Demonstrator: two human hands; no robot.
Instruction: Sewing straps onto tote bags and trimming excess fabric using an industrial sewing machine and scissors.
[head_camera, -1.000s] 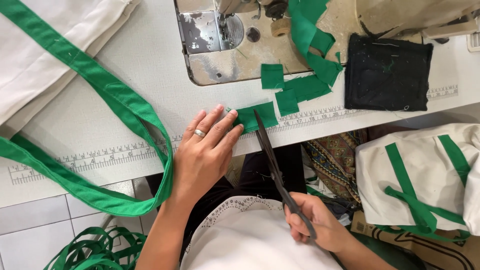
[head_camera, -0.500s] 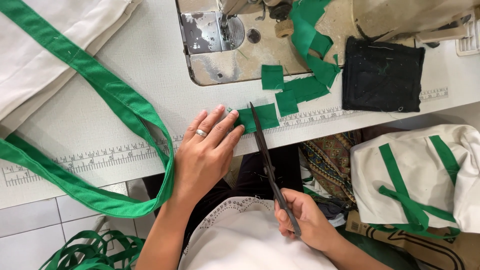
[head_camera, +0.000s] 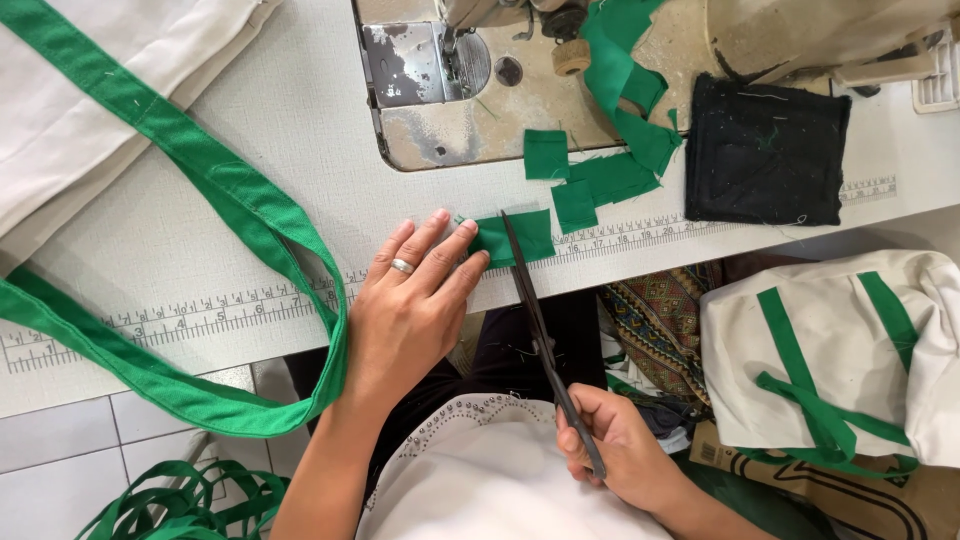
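Pressing flat, the left hand (head_camera: 415, 300) pins a green fabric strip (head_camera: 517, 238) at the sewing table (head_camera: 250, 250) edge, just below the machine plate (head_camera: 440, 80). Right hand (head_camera: 615, 450) grips black scissors (head_camera: 545, 340), blades crossing the strip. Cut green pieces (head_camera: 575, 185) lie beside.

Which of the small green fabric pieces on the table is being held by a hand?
The green fabric piece at the table's front edge: the left hand's fingertips press its left end, and the dark scissors cross it. The other small green pieces lie untouched nearer the sewing machine.
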